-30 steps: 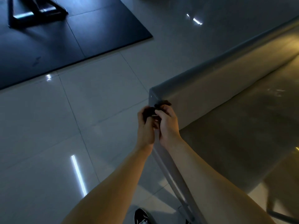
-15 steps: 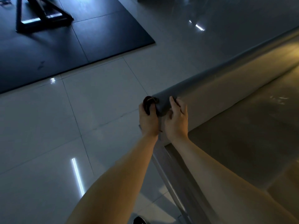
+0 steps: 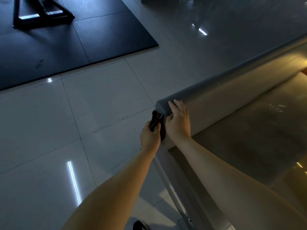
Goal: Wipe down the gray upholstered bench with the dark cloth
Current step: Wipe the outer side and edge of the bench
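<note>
Where left hand (image 3: pixel 150 138) grips, cloth (image 3: pixel 155 120) half hidden.

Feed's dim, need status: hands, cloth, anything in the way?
Left hand grips dark cloth at bench end. Right hand flat on its rounded top. No obstruction seen.

The gray upholstered bench (image 3: pixel 232 103) has smooth, slightly glossy padding. Its rounded top edge runs from the middle of the view to the upper right, with the flat seat below it. The dark cloth (image 3: pixel 155 120) is bunched up in the left hand (image 3: pixel 149 138) and touches the bench's end face, just under the rounded corner.
</note>
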Motion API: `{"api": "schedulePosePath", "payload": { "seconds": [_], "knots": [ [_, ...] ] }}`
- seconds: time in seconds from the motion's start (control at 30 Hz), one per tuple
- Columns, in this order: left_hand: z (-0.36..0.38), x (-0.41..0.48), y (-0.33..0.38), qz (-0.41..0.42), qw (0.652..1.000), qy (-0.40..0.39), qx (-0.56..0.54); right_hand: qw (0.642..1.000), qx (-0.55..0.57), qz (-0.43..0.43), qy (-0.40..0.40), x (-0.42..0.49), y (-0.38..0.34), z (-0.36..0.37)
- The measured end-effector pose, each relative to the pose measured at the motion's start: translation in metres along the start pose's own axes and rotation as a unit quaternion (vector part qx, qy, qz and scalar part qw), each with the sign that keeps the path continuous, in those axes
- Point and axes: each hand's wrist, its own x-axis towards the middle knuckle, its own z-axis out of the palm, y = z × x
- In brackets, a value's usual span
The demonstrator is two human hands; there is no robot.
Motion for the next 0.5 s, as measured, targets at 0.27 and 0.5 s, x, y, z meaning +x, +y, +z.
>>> {"api": "schedulePosePath", "payload": {
  "seconds": [0.27, 0.5],
  "knots": [
    [0.015, 0.018, 0.026, 0.022, 0.981, -0.032, -0.192, 1.0, -0.014, 0.004, 0.001, 0.001, 0.004, 0.001],
    [0.016, 0.011, 0.005, 0.067, 0.994, 0.025, -0.086, 1.0, -0.016, 0.012, -0.001, -0.001, 0.005, 0.005]
  ]
}}
